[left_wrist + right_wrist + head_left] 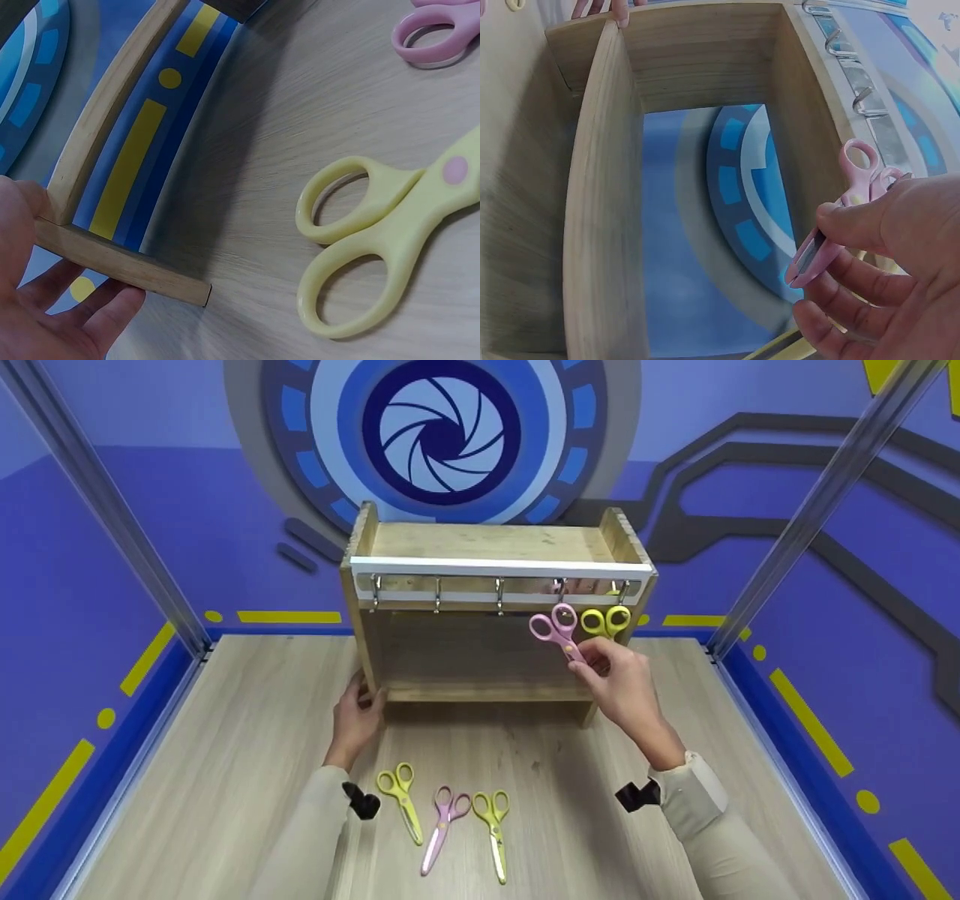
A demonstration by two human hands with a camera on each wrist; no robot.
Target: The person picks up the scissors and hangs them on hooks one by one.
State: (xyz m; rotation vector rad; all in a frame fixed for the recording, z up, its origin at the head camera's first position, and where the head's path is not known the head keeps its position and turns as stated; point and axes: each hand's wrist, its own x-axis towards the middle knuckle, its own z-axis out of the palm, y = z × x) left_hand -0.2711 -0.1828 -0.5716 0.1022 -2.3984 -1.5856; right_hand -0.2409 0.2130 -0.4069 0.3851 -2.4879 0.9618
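Observation:
My right hand pinches pink scissors by the blades between thumb and fingers. Their handle loops point up, overlapping the fourth hook from the left in the head view. Just right of them, yellow scissors hang from the rightmost hook, partly hidden by my hand. My left hand holds the lower left side of the wooden shelf. In the left wrist view its thumb is on one side of the wooden edge and its fingers on the other.
Yellow scissors, pink scissors and another yellow pair lie on the table before the shelf. Three left hooks carry nothing. Printed panels and metal posts enclose the table.

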